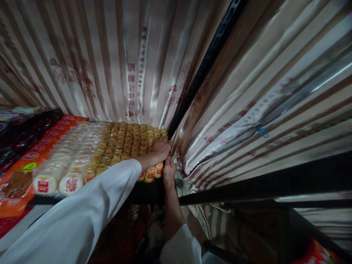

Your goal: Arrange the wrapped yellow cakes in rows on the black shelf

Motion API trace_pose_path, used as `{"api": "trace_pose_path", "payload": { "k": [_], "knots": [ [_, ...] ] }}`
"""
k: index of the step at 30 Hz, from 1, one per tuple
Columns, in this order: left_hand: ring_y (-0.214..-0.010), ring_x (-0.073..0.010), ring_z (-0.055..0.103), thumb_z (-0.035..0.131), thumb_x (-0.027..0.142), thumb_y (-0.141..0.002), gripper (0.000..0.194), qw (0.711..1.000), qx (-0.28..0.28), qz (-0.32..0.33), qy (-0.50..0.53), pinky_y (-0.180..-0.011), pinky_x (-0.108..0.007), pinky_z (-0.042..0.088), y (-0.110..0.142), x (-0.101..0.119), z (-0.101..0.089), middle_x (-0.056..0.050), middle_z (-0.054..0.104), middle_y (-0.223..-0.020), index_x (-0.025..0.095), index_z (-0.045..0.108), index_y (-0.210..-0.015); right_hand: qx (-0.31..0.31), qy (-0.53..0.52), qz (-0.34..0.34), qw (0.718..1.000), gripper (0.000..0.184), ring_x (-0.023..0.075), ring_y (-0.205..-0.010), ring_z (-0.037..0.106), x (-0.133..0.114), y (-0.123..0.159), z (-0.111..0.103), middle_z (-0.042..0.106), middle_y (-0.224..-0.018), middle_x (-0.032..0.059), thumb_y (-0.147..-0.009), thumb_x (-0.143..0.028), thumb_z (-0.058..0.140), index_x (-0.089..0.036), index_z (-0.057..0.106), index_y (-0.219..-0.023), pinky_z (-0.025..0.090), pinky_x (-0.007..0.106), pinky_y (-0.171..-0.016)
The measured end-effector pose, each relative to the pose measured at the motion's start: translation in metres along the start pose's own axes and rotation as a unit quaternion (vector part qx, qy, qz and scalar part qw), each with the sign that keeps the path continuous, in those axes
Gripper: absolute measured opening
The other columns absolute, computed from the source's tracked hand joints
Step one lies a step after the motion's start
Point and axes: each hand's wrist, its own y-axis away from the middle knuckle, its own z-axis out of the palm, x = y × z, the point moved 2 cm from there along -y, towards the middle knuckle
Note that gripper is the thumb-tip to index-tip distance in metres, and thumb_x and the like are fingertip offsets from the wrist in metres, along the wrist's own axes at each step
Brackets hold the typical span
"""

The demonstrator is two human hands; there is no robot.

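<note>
My left hand point(161, 148) reaches across a shelf and rests on the right end of rows of small yellow-wrapped packets point(129, 141), its fingers bent against the shelf's corner. My right hand point(169, 171) comes up from below, just under the left hand, with fingers closed at the shelf's front edge point(148, 190) beside the black corner post point(200, 75). What either hand holds is hidden. Both arms wear white sleeves.
Round white packets point(59, 172) and an orange snack bag point(19, 176) lie to the left on the same shelf. Corrugated metal sheeting point(247, 91) with red print forms the walls behind and to the right. A lower black shelf frame point(275, 190) runs right.
</note>
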Motion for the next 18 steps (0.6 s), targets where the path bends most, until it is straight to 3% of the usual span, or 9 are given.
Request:
{"api": "trace_pose_path", "payload": {
  "k": [5, 10, 18],
  "knots": [
    [-0.11, -0.0215, 0.047, 0.039, 0.011, -0.087, 0.027, 0.999, -0.012, -0.02, -0.023, -0.085, -0.03, 0.043, -0.002, 0.0, -0.002, -0.012, 0.055, -0.114, 0.015, 0.061, -0.103, -0.023, -0.005, -0.011, 1.0, 0.051, 0.0202, -0.119, 0.05, -0.006, 0.001, 0.0, 0.058, -0.126, 0.0113, -0.087, -0.043, 0.035, -0.015, 0.057, -0.122, 0.034, 0.036, -0.104],
    [-0.112, -0.023, 0.047, 0.04, 0.012, -0.087, 0.029, 0.999, -0.014, -0.02, -0.036, -0.086, -0.031, 0.044, -0.002, 0.002, -0.006, -0.014, 0.055, -0.115, 0.012, 0.059, -0.108, 0.01, -0.02, -0.033, 0.999, 0.053, 0.0201, -0.118, 0.05, -0.012, 0.001, 0.001, 0.058, -0.125, 0.0131, -0.088, -0.046, 0.032, -0.014, 0.057, -0.121, 0.033, 0.037, -0.103],
    [-0.115, -0.0254, 0.046, 0.05, 0.017, -0.082, 0.025, 0.999, -0.005, -0.034, -0.019, -0.087, -0.033, 0.044, -0.001, 0.002, -0.006, -0.013, 0.054, -0.118, 0.015, 0.061, -0.105, -0.011, -0.02, -0.03, 0.999, 0.057, 0.0203, -0.122, 0.047, -0.005, -0.002, 0.0, 0.056, -0.128, 0.0137, -0.089, -0.049, 0.029, -0.012, 0.056, -0.121, 0.03, 0.038, -0.106]
  ]
}}
